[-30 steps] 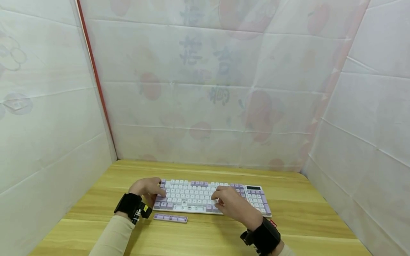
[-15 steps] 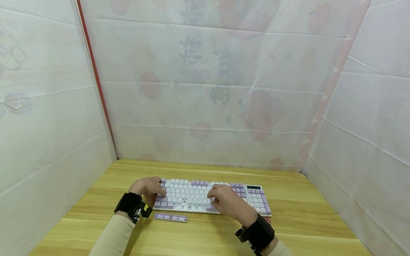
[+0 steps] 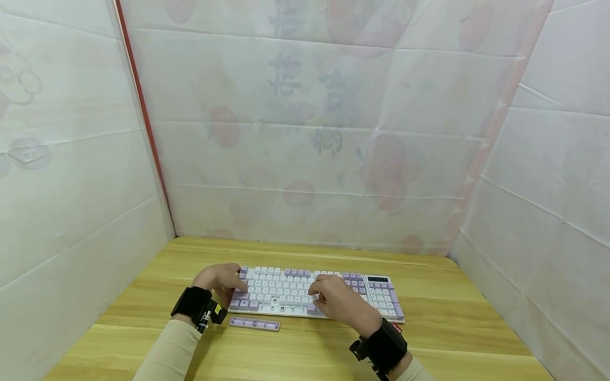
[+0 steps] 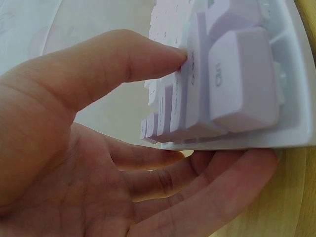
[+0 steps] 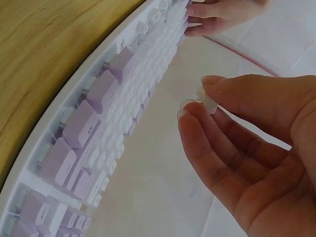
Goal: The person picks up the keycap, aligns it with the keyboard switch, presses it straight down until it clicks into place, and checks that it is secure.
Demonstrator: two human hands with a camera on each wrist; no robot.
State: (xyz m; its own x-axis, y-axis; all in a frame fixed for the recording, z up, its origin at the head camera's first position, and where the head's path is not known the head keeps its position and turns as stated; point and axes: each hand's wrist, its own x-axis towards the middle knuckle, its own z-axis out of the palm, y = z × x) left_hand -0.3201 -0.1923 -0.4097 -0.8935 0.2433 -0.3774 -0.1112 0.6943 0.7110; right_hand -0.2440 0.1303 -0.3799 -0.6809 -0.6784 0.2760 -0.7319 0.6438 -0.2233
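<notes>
A white and lilac keyboard (image 3: 286, 288) lies on the table. My left hand (image 3: 219, 280) grips its left end; in the left wrist view the thumb (image 4: 143, 57) presses on the side keys while the fingers (image 4: 237, 182) lie along the keyboard's edge. Over the right half of the keys, my right hand (image 3: 340, 301) pinches a small white keycap (image 5: 210, 102) between thumb and fingertips, mostly covered by them. In front of the keyboard a long lilac spacebar (image 3: 254, 324) rests upside down, its ribbed inside showing. The bottom row's middle stretch (image 3: 286, 308) has no caps.
The wooden table (image 3: 305, 354) extends around the keyboard. White printed sheets hang as walls at the back (image 3: 305, 159), the left (image 3: 76, 185) and the right (image 3: 538, 185). A small dark display (image 3: 377, 279) sits in the keyboard's upper right corner.
My right hand has shifted slightly left over the keys in the first half second, then stayed there. The left hand, keyboard and spacebar have kept their places.
</notes>
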